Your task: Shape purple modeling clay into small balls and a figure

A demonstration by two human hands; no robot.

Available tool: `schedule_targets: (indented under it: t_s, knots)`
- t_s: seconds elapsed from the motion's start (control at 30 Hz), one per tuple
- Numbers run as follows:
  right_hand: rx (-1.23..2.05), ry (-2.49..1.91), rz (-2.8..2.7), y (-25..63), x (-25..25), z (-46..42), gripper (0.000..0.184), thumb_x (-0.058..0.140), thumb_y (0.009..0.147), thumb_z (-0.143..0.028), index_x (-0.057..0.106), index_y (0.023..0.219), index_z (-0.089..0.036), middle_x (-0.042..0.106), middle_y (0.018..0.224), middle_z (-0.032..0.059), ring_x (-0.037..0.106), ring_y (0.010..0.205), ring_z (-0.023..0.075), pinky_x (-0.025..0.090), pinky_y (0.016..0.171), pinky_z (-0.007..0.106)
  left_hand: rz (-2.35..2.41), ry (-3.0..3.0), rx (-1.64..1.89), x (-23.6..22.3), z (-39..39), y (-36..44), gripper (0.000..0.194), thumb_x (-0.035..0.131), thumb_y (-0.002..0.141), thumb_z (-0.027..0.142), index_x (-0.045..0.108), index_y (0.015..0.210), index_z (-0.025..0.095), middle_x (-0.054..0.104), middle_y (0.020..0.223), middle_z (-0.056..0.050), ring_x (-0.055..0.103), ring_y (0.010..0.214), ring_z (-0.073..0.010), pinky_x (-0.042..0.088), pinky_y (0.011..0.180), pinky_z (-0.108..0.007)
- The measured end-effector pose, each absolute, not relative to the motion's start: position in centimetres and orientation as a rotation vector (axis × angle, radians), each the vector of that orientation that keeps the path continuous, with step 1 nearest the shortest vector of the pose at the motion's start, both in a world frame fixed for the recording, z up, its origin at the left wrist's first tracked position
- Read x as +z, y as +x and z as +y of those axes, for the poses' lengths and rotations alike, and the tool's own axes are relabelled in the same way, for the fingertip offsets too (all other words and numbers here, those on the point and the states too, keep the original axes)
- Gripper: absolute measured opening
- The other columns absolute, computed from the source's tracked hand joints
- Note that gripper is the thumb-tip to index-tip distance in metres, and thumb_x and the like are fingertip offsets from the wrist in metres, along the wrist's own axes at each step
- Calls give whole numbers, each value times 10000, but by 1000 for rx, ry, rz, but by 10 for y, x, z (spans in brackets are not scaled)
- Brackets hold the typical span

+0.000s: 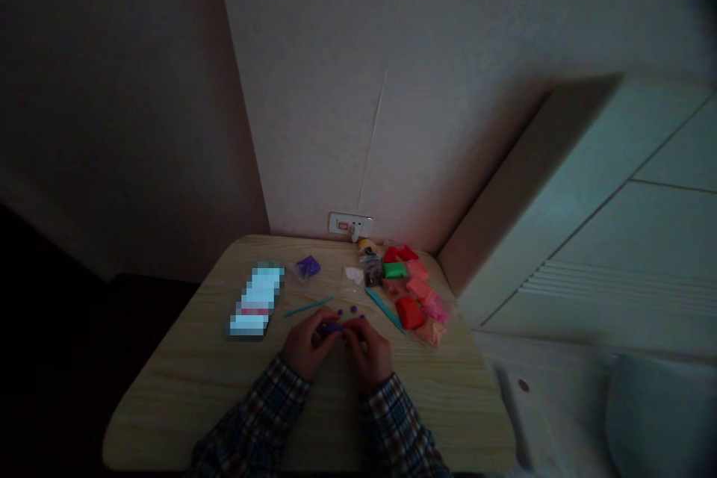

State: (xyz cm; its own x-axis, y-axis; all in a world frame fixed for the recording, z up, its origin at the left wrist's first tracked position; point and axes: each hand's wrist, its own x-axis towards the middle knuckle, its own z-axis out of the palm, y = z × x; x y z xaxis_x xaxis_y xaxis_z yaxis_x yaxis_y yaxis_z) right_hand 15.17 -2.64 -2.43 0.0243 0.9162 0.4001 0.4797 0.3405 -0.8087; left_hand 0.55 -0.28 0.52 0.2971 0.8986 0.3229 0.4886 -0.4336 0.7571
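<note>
Above the near half of the table, my left hand (304, 346) pinches a piece of purple clay (331, 328) between thumb and fingers. My right hand (370, 355) is closed on the piece's right end, its fingertips close to the left ones. Fingers partly hide the clay, so its full shape is unclear. Just beyond the hands lie small purple clay balls (353, 308). A thin turquoise modelling tool (309, 306) rests beyond my left hand, and a broader turquoise tool (385, 311) lies beyond my right.
A lit phone (258, 300) lies on the left of the wooden table (184, 396). Farther back is a purple clay packet (308, 267). Red, pink and green clay packets (411, 312) crowd the right side. A wall socket (350, 224) with a plug sits behind the table.
</note>
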Motion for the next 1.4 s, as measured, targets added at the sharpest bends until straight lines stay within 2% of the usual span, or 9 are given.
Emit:
schedule_targets:
  t_s: [0.17,0.43,0.73,0.83,0.93,1.03,1.17,1.4]
  knots:
    - [455,-1329,-1592,152,-20,-27,85,502,816,-226,561,771,-184,602,652,12,568,573,132,464,529,221,1192,2112,1021,2,-2,4,170,524,769,238,615,896,172,683,868,-64,612,637,-128,490,522,-210]
    - [517,-1290,-1610,152,-21,-26,121,474,830,-209,591,854,-189,651,759,37,613,678,147,500,630,246,1185,2159,1023,6,-4,4,166,513,782,237,624,885,170,679,854,-64,628,732,-157,505,565,-228]
    - [457,-1330,-1568,151,-20,-27,97,479,821,-211,567,794,-183,625,677,20,590,579,131,486,556,224,1196,2185,1035,9,-3,4,156,497,780,225,616,863,170,684,831,-60,620,664,-140,496,537,-215]
    - [521,-1323,-1539,153,-22,-27,110,468,834,-220,567,868,-186,644,725,27,615,617,137,501,571,227,1226,2194,1057,7,-3,3,158,487,786,222,610,872,171,683,845,-62,627,690,-148,511,569,-227]
    - [566,-1305,-1540,153,-21,-27,173,450,843,-218,563,970,-185,662,781,45,634,661,148,512,588,235,1200,2215,1080,4,-2,2,198,477,794,211,603,943,173,681,910,-73,636,802,-171,530,678,-271]
    - [550,-1263,-1574,152,-19,-27,169,440,835,-197,588,916,-184,663,776,53,634,668,155,509,588,240,1137,2250,1069,2,-1,2,225,455,812,188,605,979,182,678,925,-69,630,852,-170,523,749,-297]
    - [544,-1272,-1554,150,-16,-28,137,450,829,-201,586,833,-191,649,726,37,617,635,147,494,559,229,1140,2253,1075,2,-1,2,200,448,826,200,621,925,179,680,865,-62,632,819,-165,525,744,-301]
    - [695,-1241,-1439,149,-12,-29,128,466,831,-261,569,831,-186,619,671,17,588,531,126,488,499,220,1178,2250,1075,2,-2,2,181,464,818,205,614,913,168,677,846,-64,633,794,-165,530,717,-298]
